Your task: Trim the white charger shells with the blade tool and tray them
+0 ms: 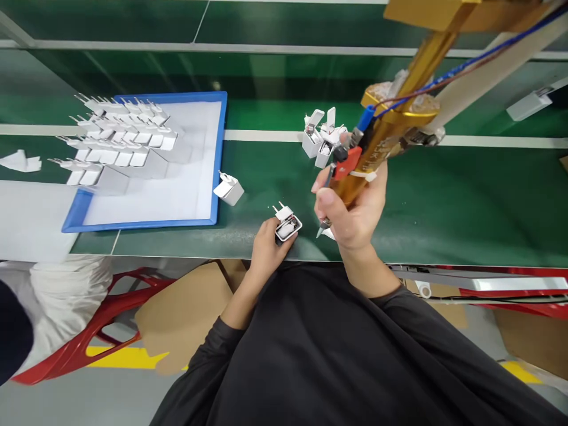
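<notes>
My left hand (266,245) is closed around a white plug charger (288,228) at the bench's front edge. The charger's housing is open at the top, showing parts inside, and its two-pin lid leans off the far side. My right hand (355,216) grips a gold glue gun (370,151) with a red lever. Its thin metal nozzle points down, right of the charger and apart from it. A small white piece (329,233) lies partly hidden beside the nozzle. Beyond, a few open chargers (313,142) stand grouped, partly behind the right hand.
A blue-rimmed tray (215,195) at left bears rows of white chargers (119,139), pins up. One charger (229,189) stands beside its rim. Wires and a pale hose (483,83) run up right. Another person's white-clothed arm (66,290) is at lower left, near a red chair (106,328).
</notes>
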Tool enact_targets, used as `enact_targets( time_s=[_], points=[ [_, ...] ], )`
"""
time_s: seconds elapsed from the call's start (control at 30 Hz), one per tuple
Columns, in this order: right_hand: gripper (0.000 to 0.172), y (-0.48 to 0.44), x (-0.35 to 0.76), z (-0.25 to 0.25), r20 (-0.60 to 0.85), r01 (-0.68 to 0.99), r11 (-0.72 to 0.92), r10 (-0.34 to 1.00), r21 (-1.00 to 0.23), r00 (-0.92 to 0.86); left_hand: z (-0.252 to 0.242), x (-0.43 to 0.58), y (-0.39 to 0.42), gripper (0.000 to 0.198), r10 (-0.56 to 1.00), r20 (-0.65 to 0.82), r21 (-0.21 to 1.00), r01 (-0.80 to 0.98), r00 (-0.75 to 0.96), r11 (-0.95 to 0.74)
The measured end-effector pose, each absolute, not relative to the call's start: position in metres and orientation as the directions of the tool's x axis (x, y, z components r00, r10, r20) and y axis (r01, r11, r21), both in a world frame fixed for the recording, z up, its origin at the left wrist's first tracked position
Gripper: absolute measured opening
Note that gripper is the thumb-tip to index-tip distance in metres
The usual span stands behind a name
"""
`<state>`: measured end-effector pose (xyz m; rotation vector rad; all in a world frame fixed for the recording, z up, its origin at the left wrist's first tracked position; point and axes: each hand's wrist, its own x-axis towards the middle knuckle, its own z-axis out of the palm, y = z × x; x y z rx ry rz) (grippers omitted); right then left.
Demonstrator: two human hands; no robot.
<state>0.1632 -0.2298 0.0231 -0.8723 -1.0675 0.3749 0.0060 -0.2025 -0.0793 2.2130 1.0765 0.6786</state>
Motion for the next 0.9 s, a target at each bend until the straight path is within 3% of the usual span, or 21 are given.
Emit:
enact_targets(
  time_s=[0.23,0.43,0.6,0.9],
  points=[
    [0.051,-0.221,0.142,0.038,0.55,0.281,0.473,0.701,-0.835,0.454,-0.053,-0.004,-0.213,0.036,0.754,0.243,0.672,0.455,0.61,-0.585],
    [0.04,-0.221,0.139,0.038,0.632,0.296,0.559,0.657,-0.774,0.411,-0.043,-0.011,-0.214,0.039,0.766,0.271,0.684,0.443,0.583,-0.579],
    [0.037,-0.221,0.139,0.035,0.591,0.343,0.482,0.686,-0.806,0.425,-0.04,-0.013,-0.215,0.041,0.755,0.293,0.661,0.445,0.587,-0.603],
    [0.033,-0.216,0.139,0.031,0.647,0.256,0.601,0.638,-0.757,0.417,-0.038,-0.013,-0.213,0.039,0.727,0.316,0.624,0.444,0.61,-0.644]
  ],
)
